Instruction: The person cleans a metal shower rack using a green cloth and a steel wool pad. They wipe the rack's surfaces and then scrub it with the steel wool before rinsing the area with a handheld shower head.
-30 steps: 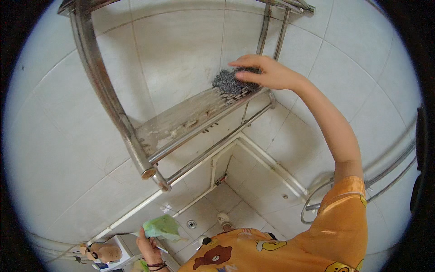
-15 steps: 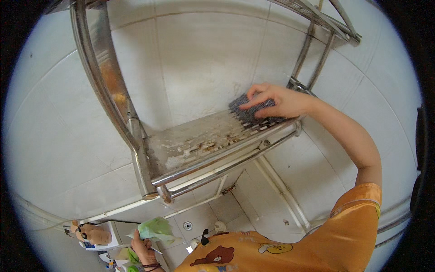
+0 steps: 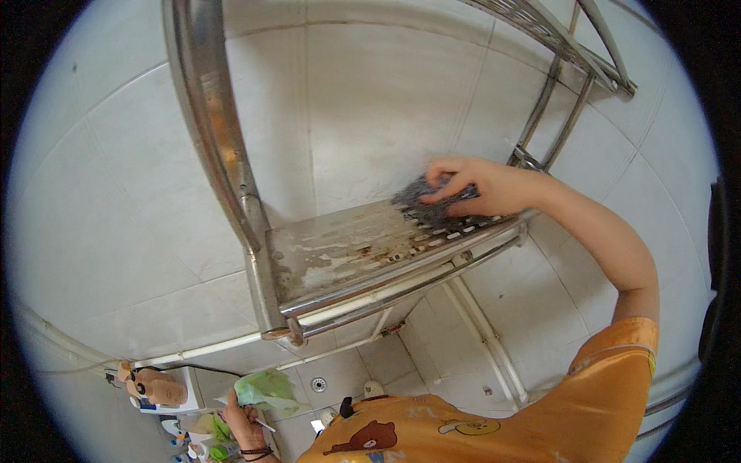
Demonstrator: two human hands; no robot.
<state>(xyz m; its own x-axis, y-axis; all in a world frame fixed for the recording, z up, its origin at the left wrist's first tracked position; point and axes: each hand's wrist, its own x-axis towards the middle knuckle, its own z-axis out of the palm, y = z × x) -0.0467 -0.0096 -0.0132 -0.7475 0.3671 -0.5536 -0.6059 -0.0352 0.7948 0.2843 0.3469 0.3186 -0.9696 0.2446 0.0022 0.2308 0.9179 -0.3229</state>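
Note:
My right hand [image 3: 490, 187] presses a dark grey scouring cloth [image 3: 413, 202] onto a slotted metal wall shelf [image 3: 328, 235], near its right end, with the fingers bent over the cloth. Whitish smears and brown stains mark the shelf plate. Low at the left, my left hand [image 3: 242, 426] is closed around a crumpled, light green plastic bag [image 3: 266, 390], well below the shelf. A thin white edge sticks out beside its fingers; what that is I cannot make out.
Bent metal tubes [image 3: 202, 127] frame the shelf's left end, and an upper rack [image 3: 556, 42] juts out at top right. White pipes [image 3: 482, 339] run along the tiled wall below. Bottles and a white unit [image 3: 185, 390] stand low left, near a floor drain [image 3: 318, 384].
The shelf and wall sit farther right and slightly lower in the picture. My right hand still has the cloth on the shelf's right part; my left hand keeps the bag in about the same place.

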